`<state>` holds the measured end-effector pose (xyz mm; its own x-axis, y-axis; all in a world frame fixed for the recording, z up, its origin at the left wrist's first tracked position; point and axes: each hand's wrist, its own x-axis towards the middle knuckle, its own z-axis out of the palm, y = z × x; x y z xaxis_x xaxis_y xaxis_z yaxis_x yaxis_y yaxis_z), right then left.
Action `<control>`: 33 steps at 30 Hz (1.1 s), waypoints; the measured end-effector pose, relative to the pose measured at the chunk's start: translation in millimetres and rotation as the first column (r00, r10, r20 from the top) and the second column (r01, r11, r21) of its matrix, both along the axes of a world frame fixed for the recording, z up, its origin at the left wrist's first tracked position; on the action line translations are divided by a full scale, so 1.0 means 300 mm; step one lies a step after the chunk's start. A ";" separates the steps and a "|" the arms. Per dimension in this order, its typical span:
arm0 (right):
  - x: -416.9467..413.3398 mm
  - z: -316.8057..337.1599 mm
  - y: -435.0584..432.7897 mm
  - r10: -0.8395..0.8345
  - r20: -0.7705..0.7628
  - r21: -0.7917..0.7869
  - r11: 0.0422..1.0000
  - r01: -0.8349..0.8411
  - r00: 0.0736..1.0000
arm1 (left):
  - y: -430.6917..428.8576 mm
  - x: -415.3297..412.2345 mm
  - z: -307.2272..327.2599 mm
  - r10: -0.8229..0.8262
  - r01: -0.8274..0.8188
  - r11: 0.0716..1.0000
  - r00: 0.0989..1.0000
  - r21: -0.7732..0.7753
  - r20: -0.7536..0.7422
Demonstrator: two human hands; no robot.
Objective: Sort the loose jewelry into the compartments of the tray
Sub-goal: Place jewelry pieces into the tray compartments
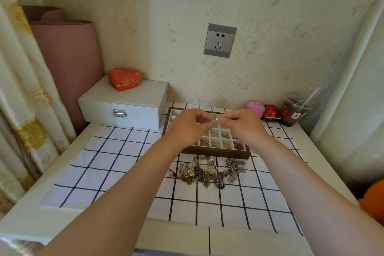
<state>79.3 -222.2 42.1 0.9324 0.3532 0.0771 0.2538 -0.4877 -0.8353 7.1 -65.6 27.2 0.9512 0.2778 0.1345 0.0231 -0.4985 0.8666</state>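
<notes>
Head view looks down on a wooden tray [218, 153] of small white compartments, and the sorting looks to be partly done. Above the tray's middle, the left hand [190, 125] and the right hand [241, 124] meet with curled fingers, and both pinch a small silvery piece [216, 119] held between their fingertips; it is too small to say what kind of piece it is. It hangs in the air over the compartments and is not yet set down. Inside the tray, several compartments along its near edge already hold things: gold-coloured rings or hoops toward its left and dark reddish beads at its near right corner. Many of the others look bare, and the hands hide the far rows. Just in front of the tray, on the side nearest the person, a loose pile of jewelry [204, 172] lies on the checked cloth [116, 151], with pearls, charms and tangled chains, and a heap of grey chain [234, 165] beside it. By that pile, I judge that most of the work is left: the held piece needs a compartment, and then the whole pile has to be separated and placed.
</notes>
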 end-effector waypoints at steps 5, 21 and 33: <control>0.050 -0.062 0.024 0.112 0.210 -0.521 0.853 0.015 0.971 | 0.041 -0.001 -0.063 -0.002 0.072 0.833 0.992 0.549 -0.127; 0.052 -0.083 0.084 0.279 0.234 -0.790 0.613 0.015 0.931 | 0.084 -0.022 -0.111 -0.051 0.154 0.789 0.981 0.595 -0.186; 0.035 -0.085 0.051 0.295 0.191 -0.751 0.658 -0.055 0.936 | 0.086 -0.028 -0.112 -0.069 0.163 0.770 0.983 0.618 -0.173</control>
<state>89.9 -206.8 16.6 0.8269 0.5611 -0.0391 0.5542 -0.8247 -0.1129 -1.4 -39.7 -6.3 0.9919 0.0626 0.1102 0.0198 -0.9354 0.3531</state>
